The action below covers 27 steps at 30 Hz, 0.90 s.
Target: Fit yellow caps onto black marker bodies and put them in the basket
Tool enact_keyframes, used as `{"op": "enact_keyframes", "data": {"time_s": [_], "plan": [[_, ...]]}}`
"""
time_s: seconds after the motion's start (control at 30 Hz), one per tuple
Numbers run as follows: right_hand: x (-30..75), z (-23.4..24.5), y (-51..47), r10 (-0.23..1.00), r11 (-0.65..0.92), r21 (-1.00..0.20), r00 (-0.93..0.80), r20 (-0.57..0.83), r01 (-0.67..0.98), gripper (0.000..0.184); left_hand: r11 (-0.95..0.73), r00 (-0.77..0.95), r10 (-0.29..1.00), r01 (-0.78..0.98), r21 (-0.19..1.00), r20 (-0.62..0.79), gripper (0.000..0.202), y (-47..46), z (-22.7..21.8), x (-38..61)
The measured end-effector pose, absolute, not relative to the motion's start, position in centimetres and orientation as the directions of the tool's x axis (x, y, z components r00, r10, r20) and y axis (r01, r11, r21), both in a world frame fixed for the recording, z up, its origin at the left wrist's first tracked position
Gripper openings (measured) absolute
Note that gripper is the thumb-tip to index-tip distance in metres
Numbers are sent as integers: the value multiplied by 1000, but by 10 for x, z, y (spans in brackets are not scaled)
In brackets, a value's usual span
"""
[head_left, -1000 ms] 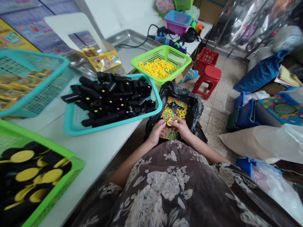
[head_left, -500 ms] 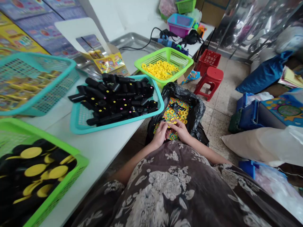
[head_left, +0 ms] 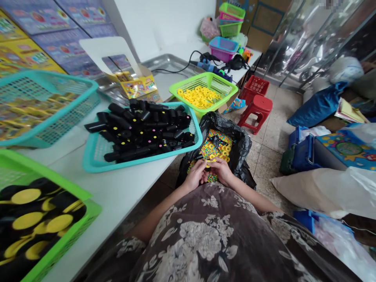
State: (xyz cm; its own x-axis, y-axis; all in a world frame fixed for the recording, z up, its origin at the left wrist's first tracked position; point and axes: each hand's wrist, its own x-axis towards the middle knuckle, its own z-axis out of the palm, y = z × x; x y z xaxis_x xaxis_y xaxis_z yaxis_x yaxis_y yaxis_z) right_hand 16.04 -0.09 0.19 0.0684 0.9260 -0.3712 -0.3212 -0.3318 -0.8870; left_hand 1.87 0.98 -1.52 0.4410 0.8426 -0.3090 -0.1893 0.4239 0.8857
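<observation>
My left hand (head_left: 195, 175) and my right hand (head_left: 222, 171) meet over a container lined with a black plastic bag (head_left: 242, 143). Between their fingertips is a small yellow ring-shaped piece (head_left: 211, 161), which both hands pinch. A dark tube end (head_left: 199, 156) shows just beyond my left fingers; whether that hand grips it is hard to tell. Inside the bag lie many small coloured beads (head_left: 216, 137) and several loose yellow rings (head_left: 225, 150). The fingers partly hide what they hold.
On the white table (head_left: 117, 192) stand a turquoise basket (head_left: 138, 161) of black tubes, a green basket (head_left: 225, 92) of yellow rings and another green basket (head_left: 73, 219) of black tubes with yellow caps. A red stool (head_left: 260, 105) stands beyond the bag; sacks and blue crates line the right.
The view has shifted, so the scene sits slightly lower in the picture. Both hands stay together over the bag, still pinching the yellow piece, with only small finger movement.
</observation>
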Motion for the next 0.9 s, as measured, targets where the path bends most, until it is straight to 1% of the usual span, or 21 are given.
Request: {"op": "enact_keyframes", "data": {"time_s": [0.13,0.2,0.3,0.4,0.47,0.6,0.73,0.8,0.9], "plan": [[158,0,-4,911,-336,-884,125,-392,-325,40,403,388,866,-169,899,-315,63,5,-15,21],[161,1,-7,919,-330,-888,106,-379,-319,39,413,369,870,-180,893,-328,58,4,-12,23],[171,2,-8,947,-313,-891,-34,-320,-329,38,423,356,877,-251,871,-324,53,6,-8,21],[183,-2,-4,921,-375,-862,-245,-304,-340,42,468,395,854,-303,830,-338,51,8,-2,17],[188,-7,-2,906,-392,-861,-302,-298,-325,42,486,423,840,-307,818,-340,52,8,1,14],[192,-16,-1,904,-383,-859,-330,-273,-339,39,448,467,837,-286,847,-285,56,5,5,9],[194,-16,0,873,-409,-839,-421,-245,-359,50,428,482,836,-274,861,-262,58,3,7,4],[191,-12,0,872,-423,-838,-407,-272,-346,52,432,493,829,-266,862,-264,56,3,6,2],[185,-1,-1,872,-447,-852,-344,-347,-274,48,440,492,822,-229,868,-287,55,2,3,2]]}}
